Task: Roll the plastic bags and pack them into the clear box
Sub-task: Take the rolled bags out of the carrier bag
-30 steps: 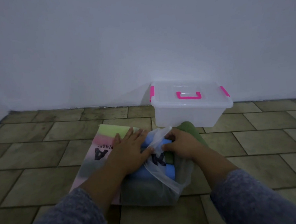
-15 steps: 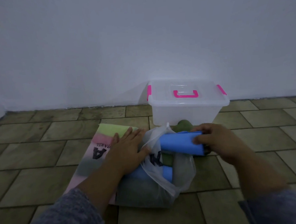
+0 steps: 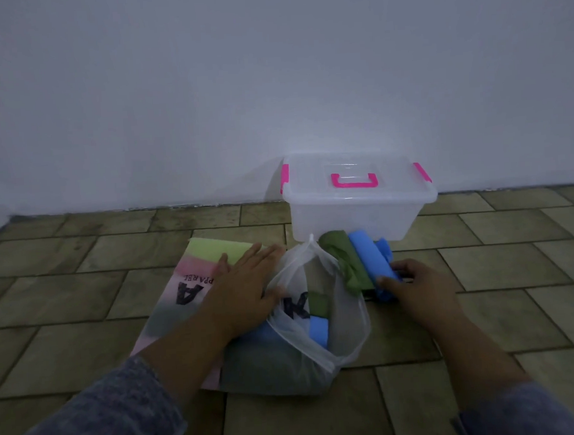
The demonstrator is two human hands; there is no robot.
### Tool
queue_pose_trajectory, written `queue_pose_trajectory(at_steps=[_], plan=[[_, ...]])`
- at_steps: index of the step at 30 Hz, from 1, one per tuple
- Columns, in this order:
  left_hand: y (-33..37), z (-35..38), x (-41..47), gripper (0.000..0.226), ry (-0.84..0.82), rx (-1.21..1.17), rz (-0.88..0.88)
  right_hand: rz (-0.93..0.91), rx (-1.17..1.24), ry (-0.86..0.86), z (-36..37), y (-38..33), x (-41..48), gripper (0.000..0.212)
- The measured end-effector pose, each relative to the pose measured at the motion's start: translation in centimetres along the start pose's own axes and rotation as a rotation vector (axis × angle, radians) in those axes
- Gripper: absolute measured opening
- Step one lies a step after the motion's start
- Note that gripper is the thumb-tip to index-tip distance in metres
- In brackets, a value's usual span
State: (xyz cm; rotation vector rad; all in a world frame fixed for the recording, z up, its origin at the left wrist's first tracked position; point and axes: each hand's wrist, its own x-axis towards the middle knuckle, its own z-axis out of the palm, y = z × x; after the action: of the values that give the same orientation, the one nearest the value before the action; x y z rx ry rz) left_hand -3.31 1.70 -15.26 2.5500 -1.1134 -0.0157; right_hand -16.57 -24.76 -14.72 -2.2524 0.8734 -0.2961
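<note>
We are recording the clear box (image 3: 352, 219) as sitting on the tiled floor (image 3: 83, 294) at the foot of the white wall (image 3: 272, 85), far and slightly right of centre. Its lid (image 3: 310, 179) is lying closed, with the pink handle (image 3: 354, 180) folded flat on top.

Just on the near side of the box, a blue roll (image 3: 367, 256) is lying beside a crumpled green bag (image 3: 343, 264), the green one on its left. Whether either is touching the box wall, we cannot tell. The right hand (image 3: 415, 285) is gripping the near end of the blue roll, fingers curled narrowly about it and the thumb lying on its left side.

We are noting a translucent white bag (image 3: 323, 358) standing open in the middle of the scene, with a second blue roll (image 3: 318, 330) and a green piece (image 3: 318, 303) lying inside it.

The left hand (image 3: 246, 286) is pressing down flat, fingers straight and slightly fanned, on a pink-and-green printed bag (image 3: 195, 278) spread on the floor to the left. Its thumb is touching the left rim of the translucent white bag. Grey sleeves (image 3: 106, 419) are covering both forearms at the near edge.
</note>
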Motion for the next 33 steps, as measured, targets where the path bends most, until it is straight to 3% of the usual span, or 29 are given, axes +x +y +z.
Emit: queue_pose_trajectory(at_steps=[2,4,7,9,15,21,26,33], plan=[[0.9,-0.2,-0.5,0.075,-0.058,-0.016,0.038,-0.119,-0.125,0.078,-0.4,-1.3,-0.5,0.047],[1.7,-0.2,-1.0,0.087,-0.152,0.015,0.067,-0.296,-0.061,0.114,-0.5,-3.1,-1.7,0.037],[1.6,-0.4,-1.6,0.100,-0.255,0.094,0.029,-0.452,-0.064,-0.266,0.3,-5.6,-3.8,0.025],[1.0,-0.5,-1.9,0.102,-0.300,0.130,-0.016,-0.468,-0.159,-0.450,1.3,-6.4,-4.1,0.033],[0.7,0.5,-2.6,0.102,-0.252,0.162,-0.056,-0.406,-0.427,-0.540,3.0,-8.0,-3.8,0.047],[0.6,1.0,-3.3,0.090,-0.162,0.157,-0.047,-0.320,-0.210,-0.582,2.3,-9.2,-3.7,0.035],[0.8,1.1,-3.3,0.089,-0.127,0.154,-0.050,-0.325,-0.206,-0.610,1.9,-9.0,-3.6,0.030],[0.8,1.2,-3.3,0.088,-0.111,0.153,-0.061,-0.111,0.315,-0.434,-2.2,-4.9,-3.2,0.014]])
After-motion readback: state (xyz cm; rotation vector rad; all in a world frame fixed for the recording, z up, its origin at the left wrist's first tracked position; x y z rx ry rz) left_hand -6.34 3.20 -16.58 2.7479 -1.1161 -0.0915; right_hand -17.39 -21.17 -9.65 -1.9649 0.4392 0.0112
